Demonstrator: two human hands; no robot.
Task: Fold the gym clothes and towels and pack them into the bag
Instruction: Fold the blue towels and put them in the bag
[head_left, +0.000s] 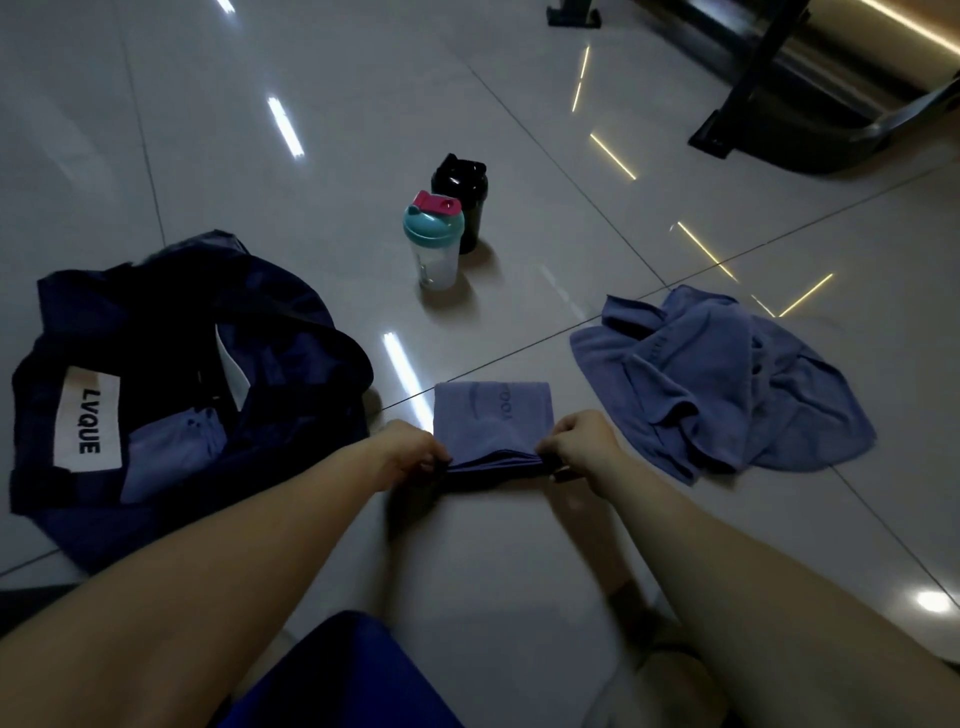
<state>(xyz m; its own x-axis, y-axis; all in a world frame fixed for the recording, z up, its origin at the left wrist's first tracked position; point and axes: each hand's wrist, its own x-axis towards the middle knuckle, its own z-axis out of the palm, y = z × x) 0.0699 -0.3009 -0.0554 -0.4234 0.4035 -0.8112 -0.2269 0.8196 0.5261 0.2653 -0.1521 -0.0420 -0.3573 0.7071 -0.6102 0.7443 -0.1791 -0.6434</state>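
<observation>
Black shaker (461, 200), teal-lidded shaker (434, 244) stand beyond folded towel (493, 415).

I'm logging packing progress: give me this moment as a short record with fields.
Left hand: pinches folded towel, near left corner
Right hand: pinches near right corner
Crumpled towel: floor, right, unfolded
Bag: open, left, blue cloth inside
Bottles: clear one, black one, upright behind
</observation>
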